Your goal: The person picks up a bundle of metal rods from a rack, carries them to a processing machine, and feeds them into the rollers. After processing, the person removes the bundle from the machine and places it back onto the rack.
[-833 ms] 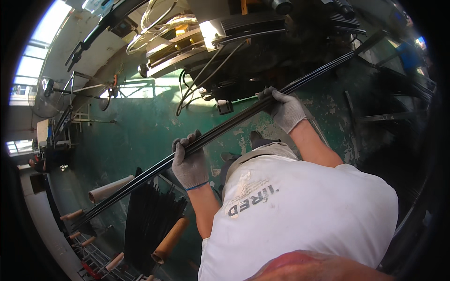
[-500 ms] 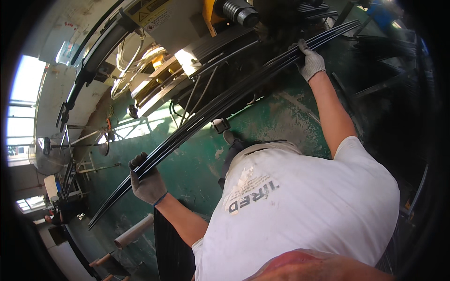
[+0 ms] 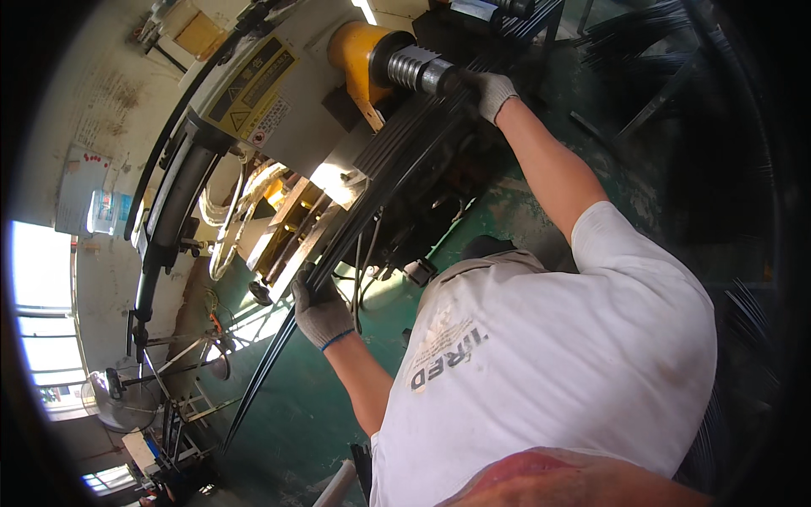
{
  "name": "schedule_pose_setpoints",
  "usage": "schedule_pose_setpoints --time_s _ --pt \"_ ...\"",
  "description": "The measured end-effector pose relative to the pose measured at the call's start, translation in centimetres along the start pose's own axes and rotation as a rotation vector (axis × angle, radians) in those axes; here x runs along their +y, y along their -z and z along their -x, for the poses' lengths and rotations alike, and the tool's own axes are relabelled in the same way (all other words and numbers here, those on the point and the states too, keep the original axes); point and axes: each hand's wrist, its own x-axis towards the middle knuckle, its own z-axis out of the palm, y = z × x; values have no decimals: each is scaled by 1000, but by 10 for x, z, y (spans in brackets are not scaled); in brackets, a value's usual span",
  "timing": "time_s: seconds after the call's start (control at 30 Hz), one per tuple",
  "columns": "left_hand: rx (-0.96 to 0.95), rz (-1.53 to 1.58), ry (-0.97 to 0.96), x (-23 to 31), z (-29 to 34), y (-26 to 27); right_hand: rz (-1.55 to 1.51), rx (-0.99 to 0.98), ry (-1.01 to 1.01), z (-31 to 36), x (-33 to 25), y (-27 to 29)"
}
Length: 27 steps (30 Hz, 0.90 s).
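A bundle of long, thin dark metal strips (image 3: pixel 278 348) slants across from the lower left to the upper right in front of me. My left hand (image 3: pixel 321 316), in a grey knit glove, is closed around the bundle toward its lower left end. In the upper right, my gloved right hand (image 3: pixel 492 95) is bent over the bundle's far part, close to the end of a ribbed metal cylinder (image 3: pixel 416 71). Shadow hides the right fingertips. The bundle's middle runs along the front of a machine (image 3: pixel 308 93), and I cannot tell whether it rests there.
A yellow housing (image 3: pixel 355 52) holds the ribbed cylinder. Pale hoses (image 3: pixel 226 221) hang under the machine's dark arm. More dark strips (image 3: pixel 638 38) lie on a rack at the upper right. A fan (image 3: pixel 127 400) stands at the left, and a pale roll (image 3: pixel 336 486) lies low.
Both hands have carried the bundle toward the machine. My left hand has moved up and right, my right hand leftward. The machine now appears nearer and larger.
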Motion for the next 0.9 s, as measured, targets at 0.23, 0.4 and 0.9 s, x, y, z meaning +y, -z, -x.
schedule_pose_setpoints --time_s 0.23,0.4,0.9 --pt "106 283 7 9 -43 -9 1815 -95 678 0 -35 -37" --pt "208 228 -75 10 -70 10 197 -12 109 -89 -20 -11" --pt "96 154 6 -58 -91 -46 1580 -117 809 -58 -35 -12"
